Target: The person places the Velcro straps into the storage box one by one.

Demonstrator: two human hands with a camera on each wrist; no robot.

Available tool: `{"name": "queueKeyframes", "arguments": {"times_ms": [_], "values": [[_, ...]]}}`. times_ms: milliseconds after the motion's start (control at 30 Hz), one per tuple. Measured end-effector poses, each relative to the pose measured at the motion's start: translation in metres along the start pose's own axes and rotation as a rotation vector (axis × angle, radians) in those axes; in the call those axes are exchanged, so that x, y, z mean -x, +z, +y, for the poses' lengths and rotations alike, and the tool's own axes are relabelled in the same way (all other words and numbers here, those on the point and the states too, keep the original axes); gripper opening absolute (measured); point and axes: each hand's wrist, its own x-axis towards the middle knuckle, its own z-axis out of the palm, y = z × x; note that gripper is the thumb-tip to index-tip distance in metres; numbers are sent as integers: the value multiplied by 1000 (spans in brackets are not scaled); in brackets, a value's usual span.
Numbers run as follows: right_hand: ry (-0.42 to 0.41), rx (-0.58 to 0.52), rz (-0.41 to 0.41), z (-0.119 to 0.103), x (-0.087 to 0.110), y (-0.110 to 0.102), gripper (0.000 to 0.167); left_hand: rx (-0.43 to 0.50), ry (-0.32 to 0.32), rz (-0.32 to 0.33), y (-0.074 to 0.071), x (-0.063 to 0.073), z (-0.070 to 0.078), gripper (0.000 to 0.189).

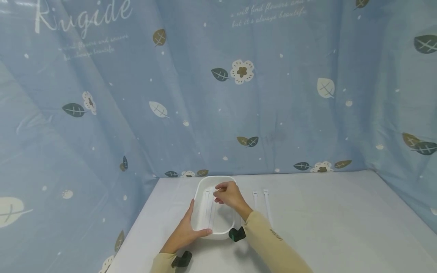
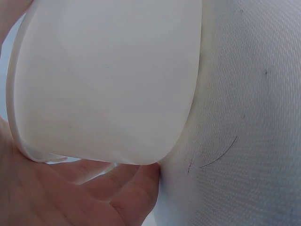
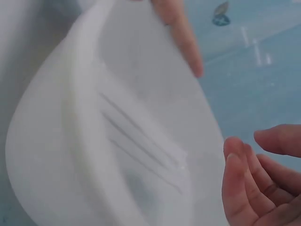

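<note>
A white plastic basin [image 1: 223,232] sits on the table, with white cable ties [image 1: 206,212] lying lengthwise along its left part. My left hand [image 1: 184,232] holds the basin at its near left corner, thumb on the near rim and fingers along the left wall. In the left wrist view the fingers [image 2: 136,193] reach round the outer wall near the tabletop. Over the inside of the basin hovers my right hand [image 1: 230,195], fingers loosely bent. The right wrist view shows a gap between thumb and fingertips [image 3: 233,174], with nothing held there.
To the right of the basin, more white cable ties [image 1: 267,204] lie on the white tabletop [image 1: 327,220], one partly hidden by the right forearm. A blue patterned curtain [image 1: 205,94] hangs behind the table and on both sides.
</note>
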Motion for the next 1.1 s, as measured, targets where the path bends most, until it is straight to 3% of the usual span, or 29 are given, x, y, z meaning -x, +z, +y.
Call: {"name": "queueKeyframes", "arguments": {"times_ms": [267, 667, 1100], "values": [[-58, 18, 16, -8, 10, -20, 27, 1, -19, 7, 1, 0, -1, 134], [-78, -8, 132, -13, 29, -58, 26, 12, -22, 11, 4, 0, -2, 136], [-114, 39, 178, -9, 49, -101, 29, -13, -10, 7, 0, 0, 0, 136]]}}
